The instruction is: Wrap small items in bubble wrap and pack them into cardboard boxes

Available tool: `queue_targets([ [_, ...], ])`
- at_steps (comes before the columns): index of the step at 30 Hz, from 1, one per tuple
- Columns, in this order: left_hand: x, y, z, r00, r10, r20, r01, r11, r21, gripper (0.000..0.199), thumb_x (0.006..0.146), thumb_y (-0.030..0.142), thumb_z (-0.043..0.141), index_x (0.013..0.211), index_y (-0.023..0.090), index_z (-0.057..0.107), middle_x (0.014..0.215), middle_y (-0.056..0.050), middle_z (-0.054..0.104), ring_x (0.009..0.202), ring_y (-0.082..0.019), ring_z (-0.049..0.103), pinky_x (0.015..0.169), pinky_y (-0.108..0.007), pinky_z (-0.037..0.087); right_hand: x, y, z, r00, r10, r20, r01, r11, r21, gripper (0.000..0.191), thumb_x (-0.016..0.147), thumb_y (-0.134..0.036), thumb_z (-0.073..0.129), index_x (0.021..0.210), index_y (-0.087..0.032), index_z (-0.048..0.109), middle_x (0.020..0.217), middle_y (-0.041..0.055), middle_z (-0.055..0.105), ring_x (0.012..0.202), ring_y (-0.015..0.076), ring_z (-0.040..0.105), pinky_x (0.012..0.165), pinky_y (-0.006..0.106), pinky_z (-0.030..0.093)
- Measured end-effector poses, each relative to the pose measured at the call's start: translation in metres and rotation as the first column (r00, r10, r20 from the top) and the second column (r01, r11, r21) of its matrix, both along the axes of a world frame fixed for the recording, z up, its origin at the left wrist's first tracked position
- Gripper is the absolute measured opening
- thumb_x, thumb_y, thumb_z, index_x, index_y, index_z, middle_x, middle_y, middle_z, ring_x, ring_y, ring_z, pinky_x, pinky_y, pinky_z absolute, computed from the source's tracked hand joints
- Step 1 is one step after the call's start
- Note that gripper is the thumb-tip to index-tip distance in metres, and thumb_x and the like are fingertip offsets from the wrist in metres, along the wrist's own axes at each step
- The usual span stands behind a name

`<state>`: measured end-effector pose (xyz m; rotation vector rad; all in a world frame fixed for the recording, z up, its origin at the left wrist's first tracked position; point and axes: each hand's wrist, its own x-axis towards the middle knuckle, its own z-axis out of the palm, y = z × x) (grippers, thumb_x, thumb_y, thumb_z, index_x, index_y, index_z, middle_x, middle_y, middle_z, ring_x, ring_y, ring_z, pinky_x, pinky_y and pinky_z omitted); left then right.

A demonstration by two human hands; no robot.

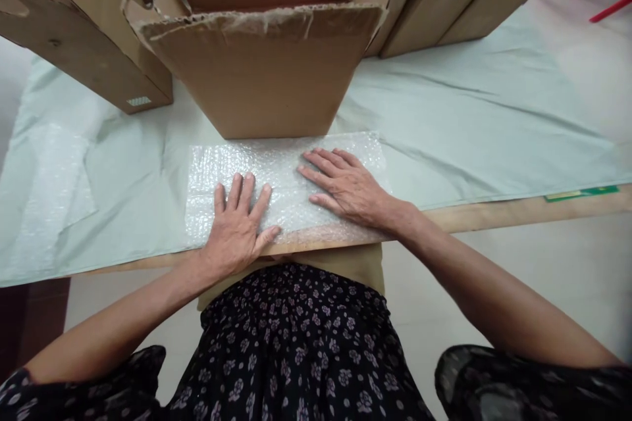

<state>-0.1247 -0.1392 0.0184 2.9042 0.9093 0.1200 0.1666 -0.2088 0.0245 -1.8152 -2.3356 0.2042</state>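
A sheet of clear bubble wrap (284, 164) lies flat along the table's near edge, in front of a large open cardboard box (261, 79). My left hand (237, 223) rests palm down on its left part, fingers spread and pointing away from me. On its right part lies my right hand (348, 191), also palm down, with its fingers apart and pointing to the left. Neither hand holds anything; both touch the wrap. The wrap's near edge reaches the wooden table edge (474, 216).
More bubble wrap (54, 191) lies at the left on the pale green cloth (469, 125). A narrower cardboard box (99, 46) stands at the back left, and several boxes (444, 0) stand at the back right. A green strip (582, 193) is on the right table edge.
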Motion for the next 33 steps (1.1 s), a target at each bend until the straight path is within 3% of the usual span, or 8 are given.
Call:
queue_targets([
  [4, -0.016, 0.000, 0.004, 0.999, -0.047, 0.016, 0.047, 0.999, -0.027, 0.079, 0.104, 0.055, 0.053, 0.170, 0.030, 0.018, 0.178, -0.019, 0.024, 0.165, -0.045, 0.021, 0.131, -0.070, 0.012, 0.025, -0.043, 0.002, 0.993, -0.108, -0.049, 0.112, 0.991, 0.076, 0.064, 0.108, -0.063, 0.036, 0.156, -0.025, 0.053, 0.167, 0.0115, 0.048, 0.156, 0.0326, 0.044, 0.124, 0.058, 0.037],
  [7, -0.027, 0.000, 0.009, 0.995, -0.102, 0.010, 0.102, 0.993, -0.061, 0.079, 0.103, 0.056, 0.056, 0.169, 0.030, 0.022, 0.179, -0.018, 0.024, 0.166, -0.043, 0.020, 0.133, -0.068, 0.012, 0.028, -0.089, 0.006, 0.993, -0.099, -0.059, 0.105, 0.988, 0.112, 0.066, 0.103, -0.066, 0.050, 0.153, -0.024, 0.055, 0.161, 0.0145, 0.055, 0.150, 0.0367, 0.051, 0.117, 0.059, 0.045],
  [11, -0.032, -0.001, 0.015, 0.991, -0.133, 0.009, 0.134, 0.988, -0.077, 0.087, 0.097, 0.057, 0.065, 0.168, 0.029, 0.024, 0.177, -0.020, 0.027, 0.165, -0.045, 0.023, 0.132, -0.068, 0.013, 0.011, -0.125, 0.008, 0.994, -0.107, 0.008, 0.104, 0.981, 0.162, 0.041, 0.105, -0.037, 0.059, 0.143, -0.022, 0.064, 0.155, 0.0151, 0.061, 0.141, 0.0351, 0.061, 0.109, 0.054, 0.052],
  [18, -0.037, -0.004, 0.020, 0.981, -0.191, -0.027, 0.190, 0.980, -0.060, 0.080, 0.097, 0.052, 0.064, 0.165, 0.021, 0.034, 0.174, -0.023, 0.032, 0.163, -0.046, 0.027, 0.130, -0.070, 0.017, 0.005, -0.124, 0.010, 0.993, -0.021, -0.112, 0.057, 0.945, 0.321, 0.026, 0.100, -0.007, 0.062, 0.119, -0.021, 0.073, 0.128, 0.0071, 0.079, 0.120, 0.0259, 0.075, 0.094, 0.042, 0.059],
  [21, -0.043, -0.001, 0.022, 0.979, -0.206, -0.004, 0.205, 0.976, -0.066, 0.071, 0.100, 0.048, 0.061, 0.162, 0.019, 0.041, 0.171, -0.022, 0.040, 0.161, -0.044, 0.034, 0.131, -0.069, 0.019, 0.008, -0.123, 0.021, 0.951, -0.043, -0.307, 0.148, 0.933, 0.328, 0.028, 0.099, -0.004, 0.063, 0.118, -0.023, 0.073, 0.115, 0.0043, 0.082, 0.110, 0.0223, 0.078, 0.092, 0.039, 0.060],
  [25, -0.061, 0.015, 0.034, 0.971, -0.218, 0.101, 0.231, 0.963, -0.136, 0.051, 0.100, 0.027, 0.054, 0.150, 0.025, 0.058, 0.155, -0.012, 0.064, 0.146, -0.035, 0.057, 0.130, -0.064, 0.031, 0.010, -0.118, 0.044, 0.807, -0.144, -0.573, 0.332, 0.913, 0.238, 0.016, 0.100, -0.017, 0.067, 0.107, -0.028, 0.077, 0.103, -0.0007, 0.083, 0.096, 0.0191, 0.079, 0.088, 0.035, 0.063],
  [29, -0.074, 0.038, 0.062, 0.983, -0.033, 0.180, 0.087, 0.951, -0.297, 0.031, 0.096, 0.028, 0.055, 0.118, 0.031, 0.077, 0.115, -0.003, 0.083, 0.106, -0.028, 0.078, 0.104, -0.049, 0.060, 0.015, -0.104, 0.052, 0.614, -0.347, -0.709, 0.580, 0.808, 0.107, 0.009, 0.094, -0.035, 0.077, 0.088, -0.028, 0.078, 0.083, -0.0019, 0.080, 0.073, 0.0172, 0.075, 0.067, 0.031, 0.059],
  [33, -0.066, 0.056, 0.083, 0.961, 0.253, 0.115, -0.181, 0.884, -0.431, 0.027, 0.090, 0.048, 0.061, 0.096, 0.029, 0.079, 0.091, -0.002, 0.082, 0.075, -0.022, 0.073, 0.071, -0.035, 0.061, 0.025, -0.085, 0.038, 0.530, -0.449, -0.720, 0.632, 0.775, -0.017, 0.021, 0.088, -0.044, 0.078, 0.080, -0.024, 0.076, 0.074, 0.0002, 0.075, 0.066, 0.0169, 0.069, 0.062, 0.030, 0.054],
])
